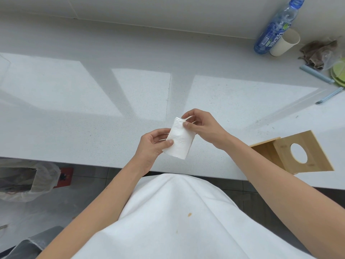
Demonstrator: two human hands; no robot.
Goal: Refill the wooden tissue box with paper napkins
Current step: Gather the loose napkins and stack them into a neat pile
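Note:
A small white stack of paper napkins (180,140) is held in the air over the front edge of the white counter (93,101). My left hand (152,146) grips its lower left end, thumb on top. My right hand (201,126) pinches its upper right corner between thumb and fingers. The wooden tissue box (268,152) lies at the counter's front right, behind my right forearm. Its lid (313,156), with a round hole, stands open and tilted.
At the back right stand a blue plastic bottle (276,28) and a paper cup (284,43), with a brown rag (317,53), green plates (338,73) and pale blue straws (315,73) beside them. A bin lined with a plastic bag (28,178) sits on the floor at left.

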